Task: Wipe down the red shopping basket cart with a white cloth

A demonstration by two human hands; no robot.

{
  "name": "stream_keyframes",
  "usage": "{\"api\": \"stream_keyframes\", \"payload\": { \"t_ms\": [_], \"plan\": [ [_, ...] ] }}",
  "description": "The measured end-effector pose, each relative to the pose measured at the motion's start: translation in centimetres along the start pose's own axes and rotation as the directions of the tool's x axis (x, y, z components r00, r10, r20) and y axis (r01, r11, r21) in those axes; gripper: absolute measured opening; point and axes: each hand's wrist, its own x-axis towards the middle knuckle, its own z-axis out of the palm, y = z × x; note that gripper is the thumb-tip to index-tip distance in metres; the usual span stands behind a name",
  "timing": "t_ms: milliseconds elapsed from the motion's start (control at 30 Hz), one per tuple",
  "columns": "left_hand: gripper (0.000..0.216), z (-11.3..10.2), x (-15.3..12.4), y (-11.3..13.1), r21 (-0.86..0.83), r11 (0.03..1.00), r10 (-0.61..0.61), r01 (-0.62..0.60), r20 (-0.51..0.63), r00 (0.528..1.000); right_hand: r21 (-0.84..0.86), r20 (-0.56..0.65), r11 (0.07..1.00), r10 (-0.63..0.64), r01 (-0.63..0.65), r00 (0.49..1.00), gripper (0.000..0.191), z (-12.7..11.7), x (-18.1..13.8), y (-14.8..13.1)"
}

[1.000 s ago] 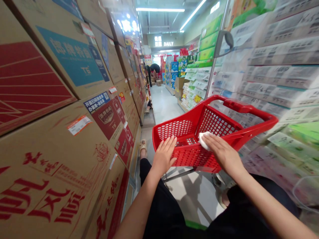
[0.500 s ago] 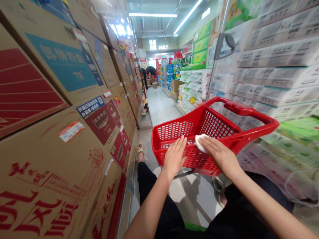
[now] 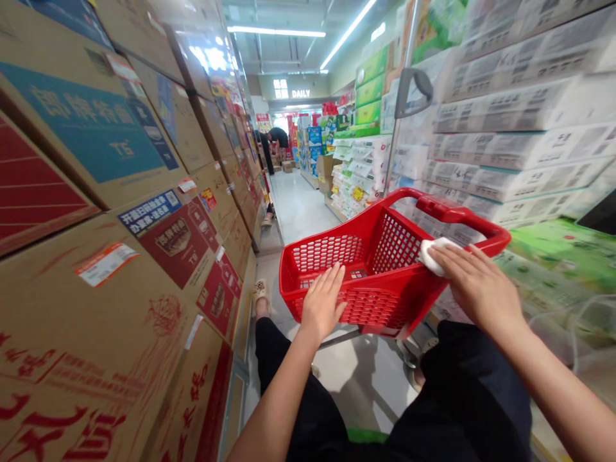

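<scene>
View from the head camera, looking down a shop aisle. The left hand (image 3: 321,307) lay open and flat, fingers straight and close together, its palm against the near wall of a red basket (image 3: 378,308); it gripped nothing. The right hand (image 3: 474,289) rested on the basket's right rim, fingers almost straight, pressing a small white cloth (image 3: 432,251) against the red plastic. Whether the thumb closed under the cloth could not be told. The cloth showed only at the fingertips, just below the basket's raised handle (image 3: 445,210), touching the rim.

The basket was tilted, with its open top turned toward the person and to the left, and its mesh walls showed nothing inside. It sat in front of the person's knees, which were clad in black trousers (image 3: 462,398); one sandalled foot (image 3: 261,290) showed on the floor (image 3: 301,205) to the left of the basket.

Stacked cardboard boxes (image 3: 120,256) with red and blue print filled the left side of the aisle. Wrapped paper packs (image 3: 505,147) filled the right side, with a grey metal handle (image 3: 414,90) in front of them. Far down the aisle another person (image 3: 276,136) bent over, well apart from the basket, beneath a sign reading DAILY (image 3: 301,94).
</scene>
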Motion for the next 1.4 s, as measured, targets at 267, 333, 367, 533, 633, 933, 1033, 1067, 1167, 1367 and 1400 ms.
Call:
{"api": "stream_keyframes", "payload": {
  "t_ms": [267, 333, 367, 533, 633, 933, 1033, 1067, 1167, 1367, 1400],
  "plan": [
    [0.089, 0.0, 0.1, 0.3, 0.053, 0.999, 0.004, -0.004, -0.01, 1.0, 0.067, 0.01, 0.997, -0.038, 0.037, 0.999, 0.064, 0.7, -0.1, -2.6],
    [0.09, -0.1, 0.0, 0.1, 0.05, 0.999, 0.02, -0.019, -0.011, 1.0, 0.07, 0.013, 0.996, -0.047, 0.046, 0.999, 0.065, 0.4, -0.2, -1.8],
    [0.091, -0.1, 0.0, 0.1, 0.048, 0.998, 0.028, -0.027, -0.012, 1.0, 0.056, -0.008, 0.998, -0.025, 0.026, 1.0, 0.065, 0.1, -0.3, -1.0],
    [0.092, -0.2, 0.0, 0.5, 0.047, 0.999, 0.007, -0.006, -0.019, 1.0, -0.002, -0.125, 0.994, 0.112, -0.113, 0.986, 0.062, -0.4, -0.8, 2.2],
    [0.091, 0.1, 0.9, 2.2, 0.035, 0.999, -0.024, 0.025, -0.028, 0.999, 0.05, -0.12, 0.995, 0.088, -0.082, 0.989, 0.064, 0.9, -0.5, -0.6],
    [0.079, 1.6, 4.2, 6.7, -0.052, 0.995, 0.081, -0.082, -0.018, 0.997, 0.144, 0.022, 0.988, -0.065, 0.061, 0.998, 0.066, 2.2, 0.5, -5.0],
    [0.076, 1.5, 3.6, 5.9, -0.077, 0.992, 0.1, -0.102, -0.02, 0.995, 0.061, -0.029, 0.997, 0.049, -0.047, 0.998, 0.065, 0.3, -0.6, 0.1],
    [0.075, 1.4, 3.4, 5.8, -0.084, 0.992, 0.094, -0.096, -0.024, 0.995, 0.03, -0.068, 0.994, 0.106, -0.104, 0.992, 0.065, -0.2, -0.9, 1.5],
    [0.076, 1.4, 3.9, 6.4, -0.088, 0.994, 0.055, -0.058, -0.029, 0.998, 0.006, -0.142, 0.98, 0.2, -0.201, 0.969, 0.065, -0.7, -1.8, 3.0],
    [0.08, 2.3, 8.1, 9.9, -0.087, 0.979, 0.18, -0.183, -0.035, 0.983, 0.169, -0.088, 0.971, 0.186, -0.17, 0.978, 0.067, 2.5, -2.8, -3.7],
    [0.079, 2.4, 8.7, 10.2, -0.089, 0.978, 0.187, -0.19, -0.04, 0.982, 0.185, -0.087, 0.968, 0.188, -0.17, 0.978, 0.067, 3.0, -3.1, -4.3]
  ]
}}
